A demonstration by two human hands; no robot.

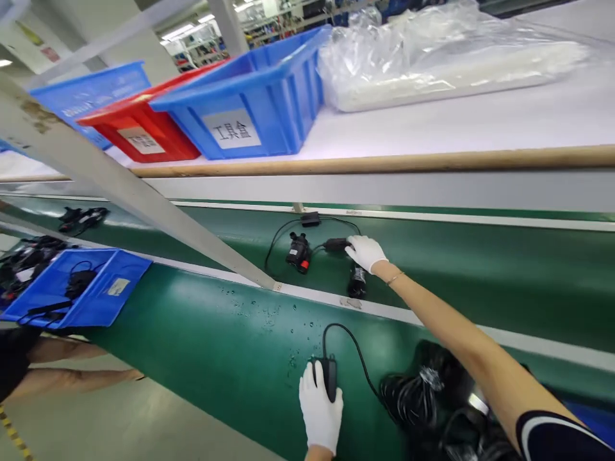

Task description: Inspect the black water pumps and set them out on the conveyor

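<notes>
Head view: white-gloved left hand [319, 410], fingers closed round a boxy black adapter [329, 376]; right hand [366, 251] fingers touch a smooth black plug [336, 244], perhaps pinching; cylindrical pump [298, 251] just left.

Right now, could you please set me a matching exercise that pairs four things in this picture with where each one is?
Things:
1 left hand
2 right hand
3 red bin
4 clear plastic bag

Places:
A on the far belt, touching a black plug beside the small pump
B on the shelf, right of the labelled blue bin
C on the near belt, gripping a black adapter
D on the shelf, left of the labelled blue bin

Pairs: 1-C, 2-A, 3-D, 4-B
</notes>
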